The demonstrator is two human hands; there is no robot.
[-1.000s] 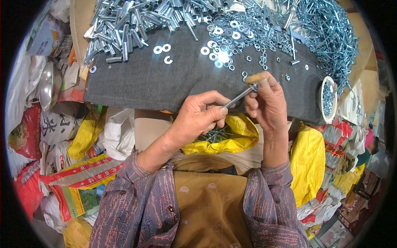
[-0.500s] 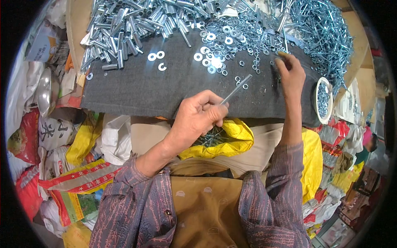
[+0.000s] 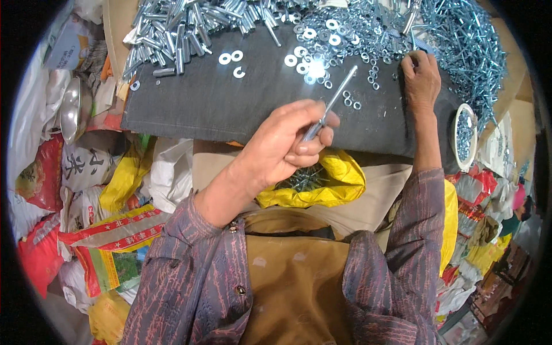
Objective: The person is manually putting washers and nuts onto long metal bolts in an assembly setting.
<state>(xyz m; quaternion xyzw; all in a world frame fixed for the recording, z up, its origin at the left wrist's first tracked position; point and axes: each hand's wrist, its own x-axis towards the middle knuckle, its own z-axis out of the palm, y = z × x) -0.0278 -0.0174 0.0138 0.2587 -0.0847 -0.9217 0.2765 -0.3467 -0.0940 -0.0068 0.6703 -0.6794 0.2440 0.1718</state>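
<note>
A long thin metal bolt (image 3: 340, 95) slants up and to the right from my left hand (image 3: 282, 141), which pinches its lower end between thumb and fingers. A wider, sleeve-like part at that end is partly covered by my fingers. Farther right, my right hand (image 3: 423, 83) rests on the dark cloth (image 3: 230, 106) beside the heaped washers and long thin bolts (image 3: 468, 57). Its fingers are curled in and closed, and what they hold, if anything, is hidden. Below my left hand, an open yellow bag (image 3: 345, 187) in my lap holds several thin metal pieces.
Metal tubes (image 3: 195, 31) are piled at the back left, with loose washers (image 3: 333, 40) in the middle. A white tub (image 3: 464, 138) of small metal parts stands at the right edge. A metal bowl (image 3: 75, 109) and printed sacks (image 3: 118, 230) lie at the left.
The whole view has shifted slightly. My right hand's fingers have curled in against the edge of the pile. The bolt in my left hand has tipped more upright.
</note>
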